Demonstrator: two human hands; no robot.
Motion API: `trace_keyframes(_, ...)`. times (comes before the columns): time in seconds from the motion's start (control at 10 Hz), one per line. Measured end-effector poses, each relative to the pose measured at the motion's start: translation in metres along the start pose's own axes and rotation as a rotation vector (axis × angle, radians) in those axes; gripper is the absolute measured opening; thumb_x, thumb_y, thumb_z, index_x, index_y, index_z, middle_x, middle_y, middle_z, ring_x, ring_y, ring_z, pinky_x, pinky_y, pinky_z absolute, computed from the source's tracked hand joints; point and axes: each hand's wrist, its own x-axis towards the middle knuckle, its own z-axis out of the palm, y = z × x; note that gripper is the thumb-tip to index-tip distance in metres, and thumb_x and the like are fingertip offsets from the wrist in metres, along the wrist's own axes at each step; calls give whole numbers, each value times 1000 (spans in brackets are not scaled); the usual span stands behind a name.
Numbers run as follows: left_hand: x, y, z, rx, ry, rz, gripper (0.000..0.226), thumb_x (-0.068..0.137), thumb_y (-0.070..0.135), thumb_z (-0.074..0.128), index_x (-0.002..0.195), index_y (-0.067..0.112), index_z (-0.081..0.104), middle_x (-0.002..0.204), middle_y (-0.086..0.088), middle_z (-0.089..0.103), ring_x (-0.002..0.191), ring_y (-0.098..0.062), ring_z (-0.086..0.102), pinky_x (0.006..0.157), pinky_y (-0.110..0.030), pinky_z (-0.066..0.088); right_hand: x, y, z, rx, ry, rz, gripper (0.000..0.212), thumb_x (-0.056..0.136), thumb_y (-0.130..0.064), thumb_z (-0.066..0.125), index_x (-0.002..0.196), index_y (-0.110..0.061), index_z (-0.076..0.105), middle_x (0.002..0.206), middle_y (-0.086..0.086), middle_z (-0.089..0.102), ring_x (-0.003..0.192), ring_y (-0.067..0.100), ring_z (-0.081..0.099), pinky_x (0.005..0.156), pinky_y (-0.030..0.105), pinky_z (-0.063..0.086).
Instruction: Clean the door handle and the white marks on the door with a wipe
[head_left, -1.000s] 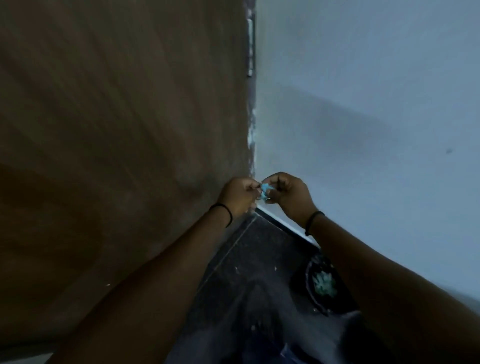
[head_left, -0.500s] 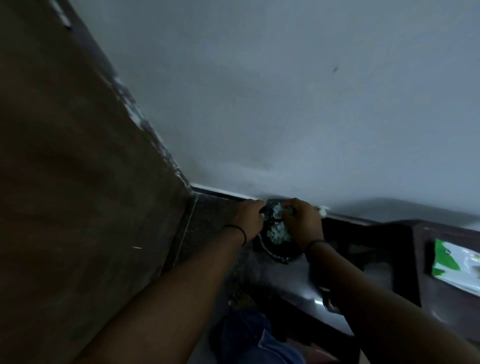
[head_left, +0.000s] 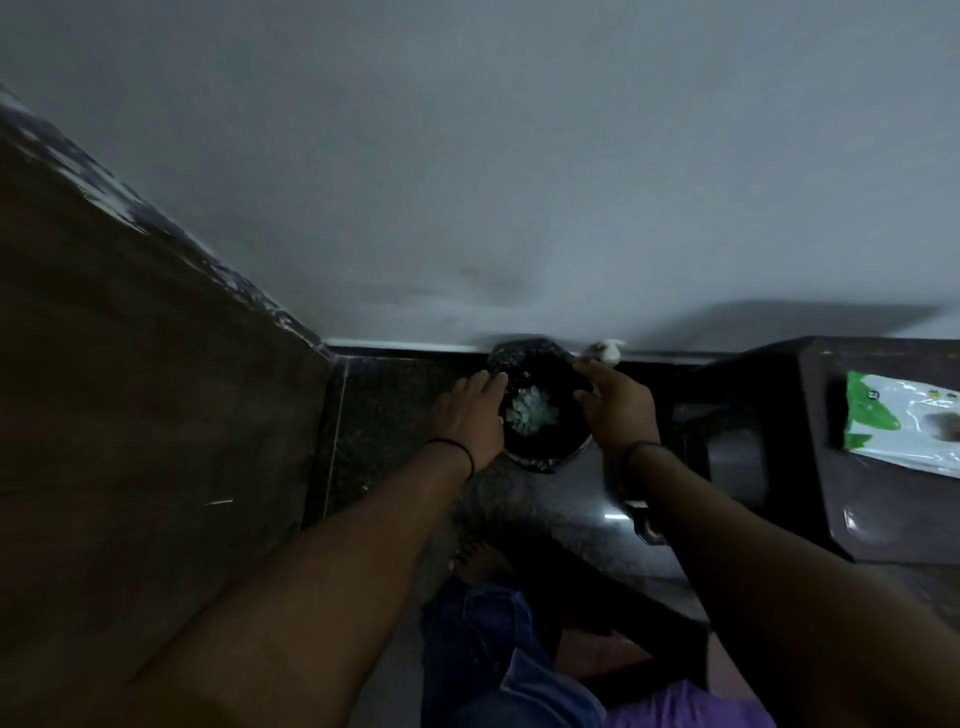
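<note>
Wipe I held a second ago now lies in the bin (head_left: 540, 452), left hand (head_left: 470, 415) and right hand (head_left: 615, 410) spread wide, empty; wiping looks done.

Dim light; pale wall (head_left: 519, 156), dark speckled floor (head_left: 395, 415), dark stool (head_left: 857, 519) at right.

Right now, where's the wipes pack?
In the head view, the green-and-white wipes pack lies at the far right on the dark stool, right of the black bin and the right hand.
</note>
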Motion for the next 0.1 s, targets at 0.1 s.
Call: trace_keyframes(0.1, -7, 2, -17, 23, 44, 41, 71, 92, 29, 55, 153, 22, 19, 160, -6, 17, 144, -31, 20, 112, -47, 26, -13, -16, -2, -25, -11, -52, 39, 87, -18, 68, 126, -19, 65, 126, 4, 66, 116, 26, 61, 95, 30, 45)
